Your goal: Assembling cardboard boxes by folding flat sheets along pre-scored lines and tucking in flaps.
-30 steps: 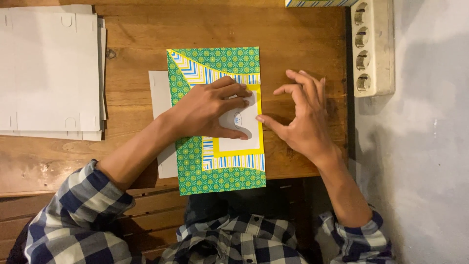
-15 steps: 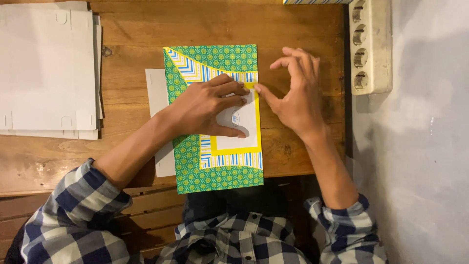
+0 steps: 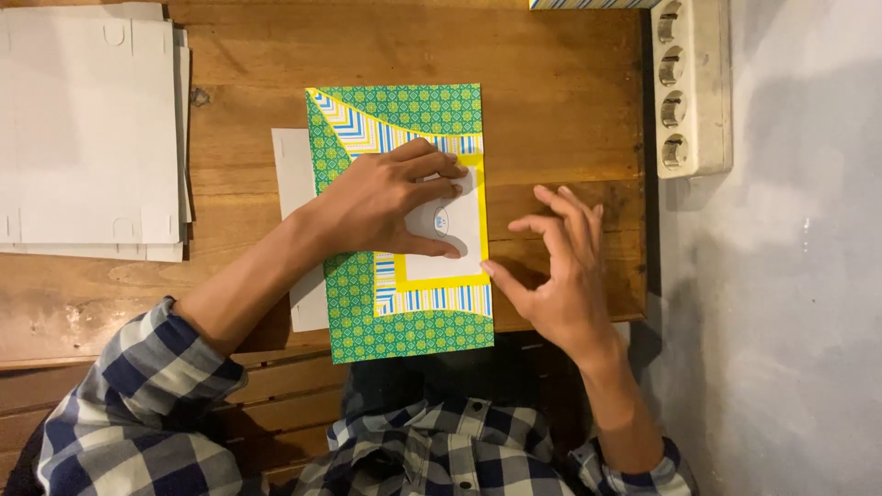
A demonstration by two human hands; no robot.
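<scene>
A flat green patterned cardboard sheet (image 3: 404, 321) with striped, yellow and white panels lies on the wooden table (image 3: 551, 110). My left hand (image 3: 386, 197) presses flat on its middle, fingers spread across the white panel. My right hand (image 3: 556, 266) sits at the sheet's right edge, thumb tip touching that edge near the yellow border, the other fingers raised and apart. A white flap (image 3: 294, 174) of the sheet sticks out from under its left side.
A stack of flat white cardboard sheets (image 3: 87, 129) lies at the table's left. A white power strip (image 3: 689, 87) runs along the table's right edge, beside a grey wall. A striped object's edge (image 3: 588, 4) shows at the top.
My right hand has slid down the sheet's right edge, from near the top of the yellow border toward its lower part. My left hand stays pressed on the sheet.
</scene>
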